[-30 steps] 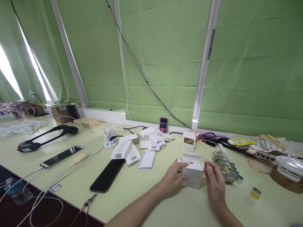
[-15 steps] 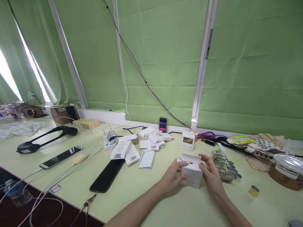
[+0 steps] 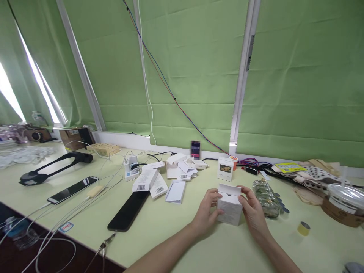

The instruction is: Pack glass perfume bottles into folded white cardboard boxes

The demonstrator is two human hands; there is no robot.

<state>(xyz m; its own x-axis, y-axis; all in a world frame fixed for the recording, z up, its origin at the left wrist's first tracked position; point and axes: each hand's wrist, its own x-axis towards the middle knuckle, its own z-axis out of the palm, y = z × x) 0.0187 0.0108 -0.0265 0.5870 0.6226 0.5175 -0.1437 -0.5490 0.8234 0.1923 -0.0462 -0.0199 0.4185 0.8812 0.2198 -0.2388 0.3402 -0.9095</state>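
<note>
A small white cardboard box (image 3: pixel 229 211) stands upright on the table between my hands, its top flap (image 3: pixel 229 189) raised at the back. My left hand (image 3: pixel 207 207) grips the box's left side, thumb on the front face and fingers curled at the top edge. On the other side, my right hand (image 3: pixel 251 210) holds the right edge, with its fingertips at the raised flap. What the box contains is hidden. Behind it stands a similar white box (image 3: pixel 225 169) with a picture on its face. Glass jars (image 3: pixel 265 199) lie just right of my right hand.
Flattened white cartons (image 3: pixel 176 191) lie left of my hands, some over a black phone (image 3: pixel 127 212). A roll of yellow tape (image 3: pixel 304 228) sits to the right, near a lidded plastic cup (image 3: pixel 344 203). White cables (image 3: pixel 71 204) cross the table's left side.
The fingers of my left hand have drawn back from the box's top toward its left edge. The box and my right hand have barely moved.
</note>
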